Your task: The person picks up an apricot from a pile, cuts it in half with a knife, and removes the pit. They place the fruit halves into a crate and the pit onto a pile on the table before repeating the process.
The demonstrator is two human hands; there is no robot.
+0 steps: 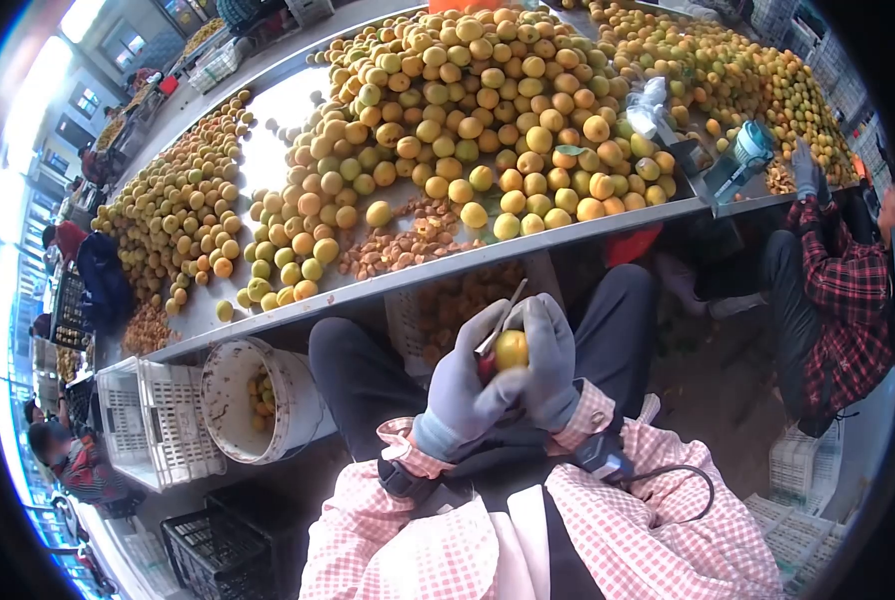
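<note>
Both my hands wear pale grey gloves and meet above my lap, almost touching. My right hand (550, 362) is closed around a yellow apricot (512, 349), whose near side shows between the gloves. My left hand (468, 384) is closed on a small knife (514, 303), its thin metal part slanting up and away past the fingers. Something red shows low between the left fingers and thumb, mostly covered by the glove. Just beyond my hands, below the table edge, a crate (400, 335) contains orange-brown pieces.
A metal table (438, 262) carries heaped apricots (468, 100) and a pile of pits (408, 240). To my left stand a white bucket (230, 400) with some fruit inside and white crates (173, 420). A co-worker in a plaid shirt (848, 280) sits at right, near a teal bottle (750, 150).
</note>
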